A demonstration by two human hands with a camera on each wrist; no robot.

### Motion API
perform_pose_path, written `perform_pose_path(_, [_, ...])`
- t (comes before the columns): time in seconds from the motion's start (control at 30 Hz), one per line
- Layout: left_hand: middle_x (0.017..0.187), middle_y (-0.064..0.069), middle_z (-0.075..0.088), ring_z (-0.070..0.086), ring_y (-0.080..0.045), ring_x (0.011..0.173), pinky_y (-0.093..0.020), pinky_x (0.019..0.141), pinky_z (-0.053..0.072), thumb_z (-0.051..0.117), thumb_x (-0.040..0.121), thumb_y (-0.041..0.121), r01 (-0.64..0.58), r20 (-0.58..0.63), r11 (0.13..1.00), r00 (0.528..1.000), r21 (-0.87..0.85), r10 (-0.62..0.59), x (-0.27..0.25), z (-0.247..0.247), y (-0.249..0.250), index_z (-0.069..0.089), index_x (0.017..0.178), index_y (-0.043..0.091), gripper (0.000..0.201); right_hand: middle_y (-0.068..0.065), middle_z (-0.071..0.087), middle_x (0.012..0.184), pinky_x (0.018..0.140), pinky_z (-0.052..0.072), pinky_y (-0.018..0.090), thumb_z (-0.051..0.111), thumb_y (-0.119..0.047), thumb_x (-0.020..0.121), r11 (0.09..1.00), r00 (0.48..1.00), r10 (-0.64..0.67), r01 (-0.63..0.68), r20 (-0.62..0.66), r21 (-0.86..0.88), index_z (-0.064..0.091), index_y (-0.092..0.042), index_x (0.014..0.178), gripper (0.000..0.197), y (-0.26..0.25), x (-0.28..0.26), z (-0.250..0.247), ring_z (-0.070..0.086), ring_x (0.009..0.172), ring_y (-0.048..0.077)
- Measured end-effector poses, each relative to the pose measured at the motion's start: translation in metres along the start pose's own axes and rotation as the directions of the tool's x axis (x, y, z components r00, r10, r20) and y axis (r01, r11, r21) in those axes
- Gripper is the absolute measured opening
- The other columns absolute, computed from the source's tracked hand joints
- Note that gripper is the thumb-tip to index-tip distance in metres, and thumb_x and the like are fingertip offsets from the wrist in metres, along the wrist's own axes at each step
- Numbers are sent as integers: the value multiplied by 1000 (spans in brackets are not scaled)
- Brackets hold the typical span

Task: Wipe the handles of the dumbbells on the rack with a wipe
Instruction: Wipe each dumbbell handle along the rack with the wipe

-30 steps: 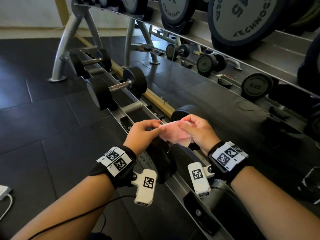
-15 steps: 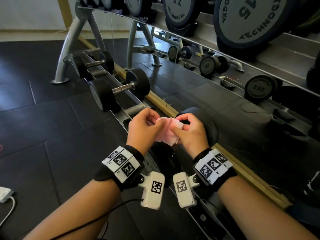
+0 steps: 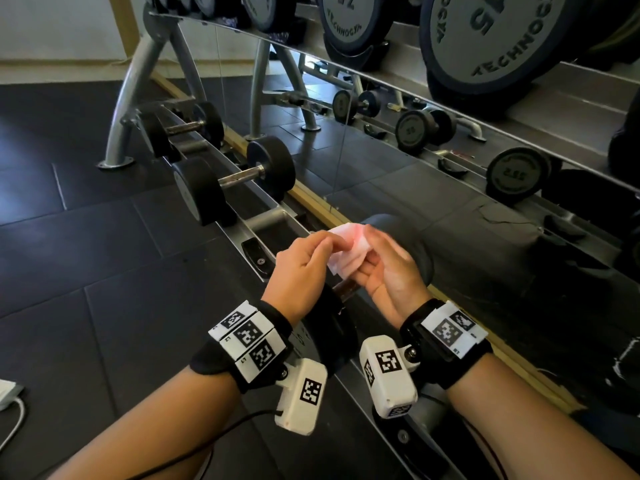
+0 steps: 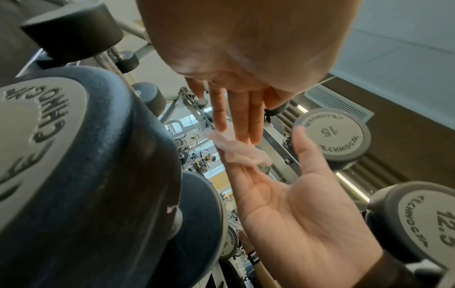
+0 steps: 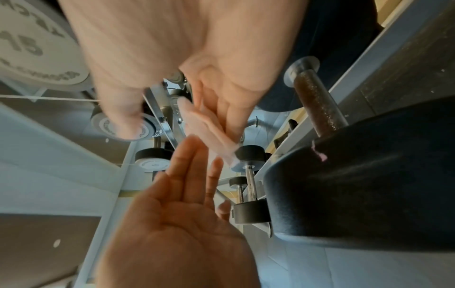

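Note:
A pale pink wipe (image 3: 348,252) sits between my two hands, above a big black dumbbell (image 3: 408,244) on the lower rack rail (image 3: 263,216). The wrist views show it lying along the straight fingers of my right hand (image 3: 388,268), thumb held apart. My left hand (image 3: 304,261) touches the wipe (image 4: 236,150) with straight fingertips. The wipe (image 5: 209,132) is folded small. The dumbbell's rusty brown handle (image 3: 346,289) runs just below my hands, and neither hand touches the handle (image 5: 320,101).
Two smaller black dumbbells (image 3: 239,178) (image 3: 183,126) lie further left on the same rail. Large grey-faced 15 dumbbells (image 3: 502,36) hang on the upper shelf above. A mirror behind reflects the rack. Black rubber floor spreads left, with a white cable (image 3: 10,410) at its edge.
My hands have drawn closer together and the wipe has gone from spread out to folded small. My right palm has turned up towards the left hand.

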State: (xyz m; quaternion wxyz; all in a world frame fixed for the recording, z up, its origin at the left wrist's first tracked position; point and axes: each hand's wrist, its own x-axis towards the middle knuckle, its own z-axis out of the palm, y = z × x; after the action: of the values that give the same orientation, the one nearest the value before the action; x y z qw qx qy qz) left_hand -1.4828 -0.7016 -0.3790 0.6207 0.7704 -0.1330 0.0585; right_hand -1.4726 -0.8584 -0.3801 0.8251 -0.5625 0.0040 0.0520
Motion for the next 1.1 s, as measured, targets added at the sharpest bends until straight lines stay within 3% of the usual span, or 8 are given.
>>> perform_pose_path(0.2, [115, 13, 68, 57, -2, 117, -40, 109, 40, 37, 106, 26, 29, 45, 999, 999, 21, -30, -2, -5, -4, 71, 109, 33, 34, 15, 68, 114, 88, 58, 40, 59, -16, 96, 981, 981, -28, -10, -192, -193, 57, -13, 118, 22, 3, 5, -10, 71, 101, 24])
perform_pose_path(0.3, [107, 25, 65, 55, 14, 104, -23, 92, 44, 44, 103, 32, 32, 28, 996, 999, 85, -34, -5, -16, -15, 66, 107, 43, 25, 15, 70, 106, 87, 58, 46, 64, -19, 94, 913, 965, -52, -58, -258, -403, 66, -11, 108, 17, 0, 11, -26, 70, 98, 28])
perform_pose_path(0.53, [141, 20, 44, 36, -6, 134, -48, 117, 32, 69, 89, 37, 57, 193, 942, 973, 330, -127, -16, -23, -47, 57, 130, 39, 43, -9, 62, 70, 45, 35, 13, 68, -34, 87, 226, 931, -337, -63, -139, -972, 63, -23, 84, 12, -4, 30, -58, 59, 66, 5])
perform_pose_path(0.63, [143, 24, 36, 23, -8, 138, -53, 119, 22, 68, 90, 37, 51, 224, 933, 965, 356, -138, -17, -23, -51, 53, 133, 43, 46, -17, 49, 61, 49, 26, 15, 57, -36, 95, -47, 912, -395, 103, 114, -994, 56, -28, 89, 11, 6, 40, -54, 45, 55, -2])
perform_pose_path(0.73, [145, 23, 36, 21, -12, 139, -54, 119, 21, 68, 90, 37, 70, 236, 936, 959, 344, -159, -15, -24, -54, 52, 132, 46, 46, -8, 57, 71, 56, 33, 23, 51, -29, 99, -176, 912, -307, 226, 271, -958, 59, -24, 101, 10, 22, 51, -48, 58, 64, 15])
perform_pose_path(0.9, [144, 24, 37, 20, -4, 134, -52, 120, 19, 67, 90, 38, 46, 250, 937, 958, 346, -139, -12, -26, -57, 53, 131, 47, 44, 3, 67, 114, 86, 49, 32, 49, -18, 99, -198, 940, -55, 321, 338, -926, 65, -27, 122, 29, 46, 44, -54, 64, 102, 21])
perform_pose_path(1.0, [141, 27, 36, 19, -2, 132, -53, 119, 19, 67, 91, 39, 37, 268, 940, 954, 340, -135, -13, -27, -59, 51, 130, 50, 44, -11, 66, 118, 100, 44, 27, 54, -22, 99, 43, 939, -21, 345, 345, -938, 69, -33, 116, 25, 48, 36, -59, 60, 110, 5])
perform_pose_path(1.1, [144, 25, 35, 20, -9, 137, -56, 118, 21, 66, 91, 39, 47, 280, 939, 948, 341, -149, -13, -28, -58, 50, 131, 50, 45, -21, 67, 105, 89, 44, 19, 57, -28, 98, 272, 948, -51, 315, 313, -909, 71, -36, 105, 18, 35, 41, -56, 59, 100, -9])
